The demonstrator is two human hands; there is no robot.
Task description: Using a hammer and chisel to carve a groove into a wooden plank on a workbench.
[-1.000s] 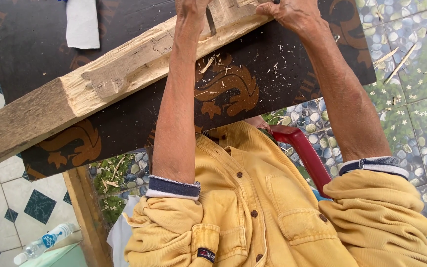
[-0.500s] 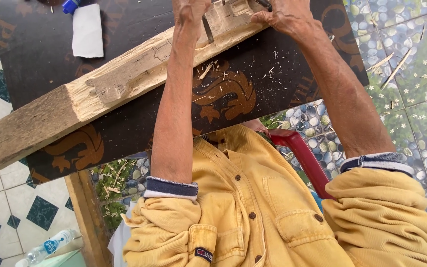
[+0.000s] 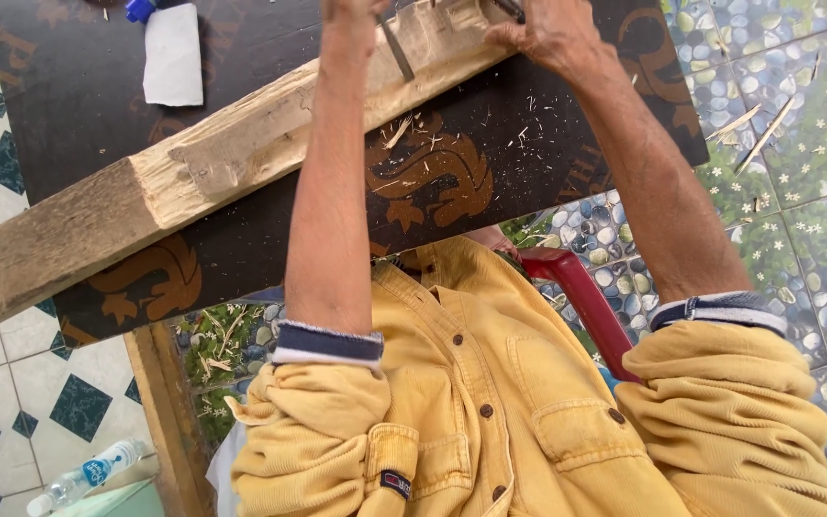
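A long rough wooden beam [image 3: 222,153] lies slantwise across a dark board with orange dragon prints [image 3: 433,182]. Its upper end is cut pale and notched. My left hand [image 3: 351,14], partly cut off by the top edge, is closed on a thin metal chisel [image 3: 396,48] whose blade rests against the notch. My right hand [image 3: 552,33] is curled at the same end of the beam, around a dark tool [image 3: 509,8] that is mostly out of frame. Wood chips are scattered over the board between my forearms.
A white paper [image 3: 172,53] and a blue cap [image 3: 139,10] lie on the board's far left. A red plastic chair [image 3: 576,297] is under me, a wooden leg [image 3: 169,421] and a water bottle [image 3: 88,474] at lower left. Pebble-pattern tiles [image 3: 796,172] with splinters are on the right.
The view has drifted a little, so more of the white paper and the blue cap show. Both hands stay at the beam's notched end with only small shifts.
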